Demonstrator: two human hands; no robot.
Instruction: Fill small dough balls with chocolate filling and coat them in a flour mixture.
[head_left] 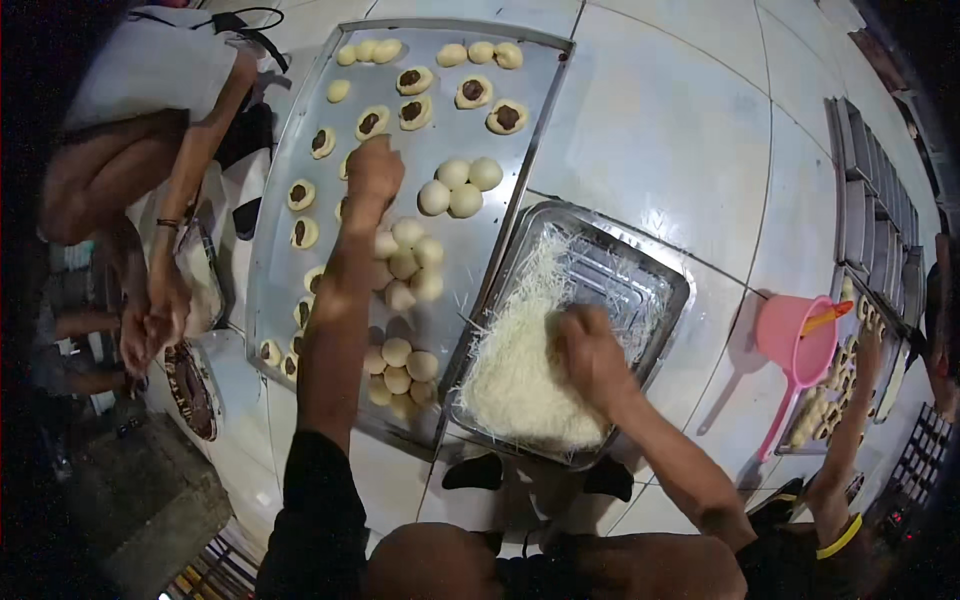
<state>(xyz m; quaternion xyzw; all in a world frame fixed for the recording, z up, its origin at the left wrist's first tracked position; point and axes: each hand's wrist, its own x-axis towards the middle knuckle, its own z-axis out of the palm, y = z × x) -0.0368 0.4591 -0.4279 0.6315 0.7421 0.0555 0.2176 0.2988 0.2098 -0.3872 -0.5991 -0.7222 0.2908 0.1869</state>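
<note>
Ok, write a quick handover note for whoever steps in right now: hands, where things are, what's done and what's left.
Left hand: reaching over the long metal tray, closed around something among the dough balls; what it holds is hidden.
Right hand: pressed into the white shreds in the square pan.
Done: several open dough pieces with dark filling and closed balls sit on the tray.
Left: none look coated in shreds yet.

Your right hand [590, 352] is burying its fingertips in the shredded white heap [520, 380]. Your left forearm [335, 330] is covering several dough balls [398, 352]. Your left hand's [373, 180] grip is staying unreadable.
</note>
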